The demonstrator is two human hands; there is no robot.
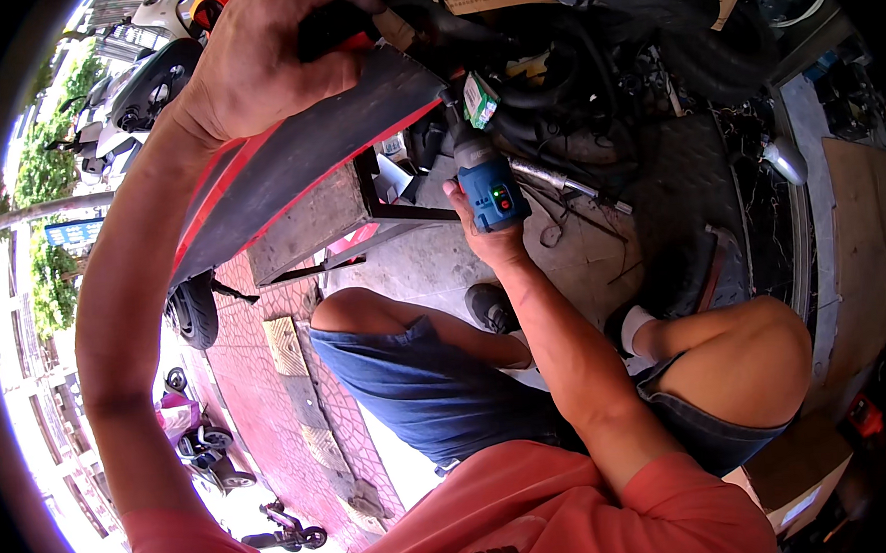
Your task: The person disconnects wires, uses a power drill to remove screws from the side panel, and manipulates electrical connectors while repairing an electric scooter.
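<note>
Scooter underside, dark, parts tangled and hard to tell apart.
Red-and-black body panel (pixel 306 153) gripped at its upper edge by left hand (pixel 266 55), fingers curled over; right hand (pixel 491 236) wrapped around blue cordless driver (pixel 486 179), bit tip hidden among cables; grey concrete floor (pixel 433 267), open street-side workshop.

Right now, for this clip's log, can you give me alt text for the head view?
A crouching person's right hand holds a blue cordless driver up into the dark underside of a scooter. The left hand grips the scooter's red and black body panel above. Parked scooters stand on the red paving.
</note>
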